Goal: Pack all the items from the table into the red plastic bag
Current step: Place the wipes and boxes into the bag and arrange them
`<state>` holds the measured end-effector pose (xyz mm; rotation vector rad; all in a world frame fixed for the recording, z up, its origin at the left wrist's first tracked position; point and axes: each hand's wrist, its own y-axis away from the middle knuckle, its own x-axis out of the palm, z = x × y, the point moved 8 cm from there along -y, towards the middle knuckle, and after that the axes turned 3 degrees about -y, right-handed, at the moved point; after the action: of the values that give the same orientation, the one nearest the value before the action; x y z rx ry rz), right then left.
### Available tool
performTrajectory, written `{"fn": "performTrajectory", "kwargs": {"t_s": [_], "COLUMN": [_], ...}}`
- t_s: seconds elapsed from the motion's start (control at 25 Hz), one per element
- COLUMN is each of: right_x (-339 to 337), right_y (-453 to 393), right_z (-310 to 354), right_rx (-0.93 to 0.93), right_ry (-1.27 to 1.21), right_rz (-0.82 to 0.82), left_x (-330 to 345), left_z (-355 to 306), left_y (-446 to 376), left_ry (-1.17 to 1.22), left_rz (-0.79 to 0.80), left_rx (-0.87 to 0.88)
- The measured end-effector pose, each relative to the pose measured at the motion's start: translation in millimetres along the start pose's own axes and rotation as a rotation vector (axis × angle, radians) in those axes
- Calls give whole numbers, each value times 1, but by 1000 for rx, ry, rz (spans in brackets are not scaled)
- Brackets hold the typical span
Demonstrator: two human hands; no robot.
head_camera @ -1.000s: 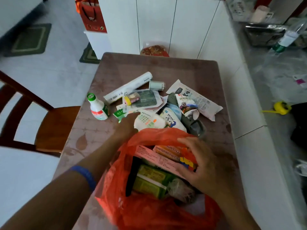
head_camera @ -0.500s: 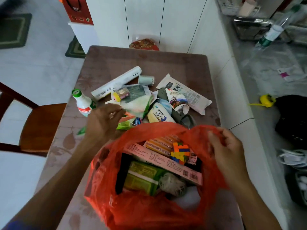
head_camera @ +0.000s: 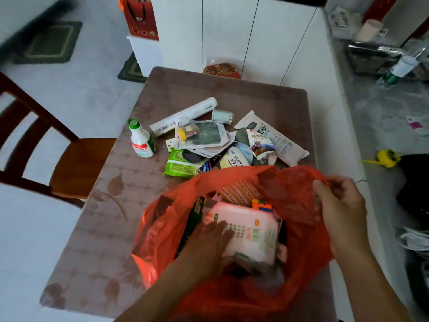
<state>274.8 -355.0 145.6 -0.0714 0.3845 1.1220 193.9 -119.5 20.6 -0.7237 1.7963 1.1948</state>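
The red plastic bag [head_camera: 299, 205] stands open at the near edge of the brown table [head_camera: 109, 205]. My left hand [head_camera: 206, 242] is inside it, pressing a white pack of wipes [head_camera: 253, 231] onto the boxes below. My right hand [head_camera: 341, 205] grips the bag's right rim. Beyond the bag lies a heap: a green wipes pack [head_camera: 180, 165], a white bottle with green cap [head_camera: 140, 140], a white roll [head_camera: 183, 116], a flat clear packet [head_camera: 202, 134], a white snack packet [head_camera: 276, 138] and a small yellow pouch [head_camera: 233, 159].
A wooden chair [head_camera: 76, 163] stands at the table's left. White cabinets [head_camera: 232, 31] rise behind it. On the right a grey counter [head_camera: 383, 117] holds a yellow tape measure [head_camera: 387, 158], a plastic bottle [head_camera: 406, 63] and a black bag [head_camera: 415, 187].
My left hand took the white pack of wipes from the heap and brought it down into the bag. My right hand moved from the boxes inside to the bag's right rim.
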Motion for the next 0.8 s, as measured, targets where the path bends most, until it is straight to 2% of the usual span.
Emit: {"fn": "performTrajectory", "kwargs": {"t_s": [0.08,0.16,0.2,0.24,0.28,0.32,0.36,0.4,0.44,0.48,0.52,0.56,0.6,0.68,0.72,0.8], "right_x": [-15,-14,3,30,66,102,133,154,166,173,174,173,171,170,168,161], "right_y": [13,46,69,89,106,116,120,120,117,114,109,106,105,108,111,110], "right_z": [20,59,75,81,73,50,15,-25,-63,-84,-95,-99,-99,-90,-88,-80], "right_rx": [-127,-440,-624,-790,-886,-878,-782,-658,-579,-543,-485,-452,-467,-551,-543,-476], "right_ry": [190,232,231,254,322,422,561,736,937,1026,1060,1013,969,901,842,731], "right_rz": [-135,-247,-192,-27,220,486,721,875,961,977,950,895,831,720,712,663], "left_x": [-19,-39,-49,-58,-70,-82,-94,-104,-110,-104,-92,-86,-81,-64,-52,-38], "left_z": [22,45,52,54,53,55,64,83,112,147,181,205,221,222,216,212], "left_y": [16,35,46,59,71,79,83,81,73,57,36,14,-13,-84,-116,-160], "left_ry": [94,-1,3,17,52,108,196,328,506,681,784,748,630,379,271,107], "left_rz": [-185,-394,-528,-670,-783,-862,-911,-939,-935,-919,-889,-862,-821,-583,-429,-278], "left_rx": [-79,-132,-115,-57,4,41,24,-68,-213,-370,-500,-573,-559,-315,-201,-104]}}
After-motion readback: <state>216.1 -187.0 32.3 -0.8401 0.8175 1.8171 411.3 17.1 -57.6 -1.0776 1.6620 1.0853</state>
